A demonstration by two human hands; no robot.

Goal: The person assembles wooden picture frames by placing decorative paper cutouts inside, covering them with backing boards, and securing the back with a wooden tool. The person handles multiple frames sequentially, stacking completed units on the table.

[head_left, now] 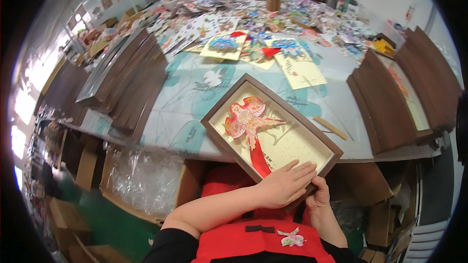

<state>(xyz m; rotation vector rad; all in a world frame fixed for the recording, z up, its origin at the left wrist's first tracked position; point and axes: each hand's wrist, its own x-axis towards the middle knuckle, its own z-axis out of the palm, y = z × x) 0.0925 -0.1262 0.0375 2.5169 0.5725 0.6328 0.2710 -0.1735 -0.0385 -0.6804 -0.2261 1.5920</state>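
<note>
A brown wooden shadow box frame (pixel 292 116) is tilted at the table's near edge. In it sits a pink and red paper-cut figure (pixel 249 121), winged like a butterfly, with a red ribbon strip (pixel 260 158) hanging over a cream backing. My left hand (pixel 288 183) reaches across and lies with outstretched fingers on the frame's near right corner. I cannot tell whether glass lies under it. Curled around that same corner from the right, my right hand (pixel 319 194) grips the frame. Part of its fingers is hidden behind the wood.
Stacks of brown frames stand at left (pixel 134 80) and right (pixel 385 107). A thin wooden stick (pixel 330 127) lies beside the frame. Cream cards (pixel 302 72) with blue cut-outs and heaps of paper pieces cover the far table. Below is a cardboard box of clear plastic wrap (pixel 141 180).
</note>
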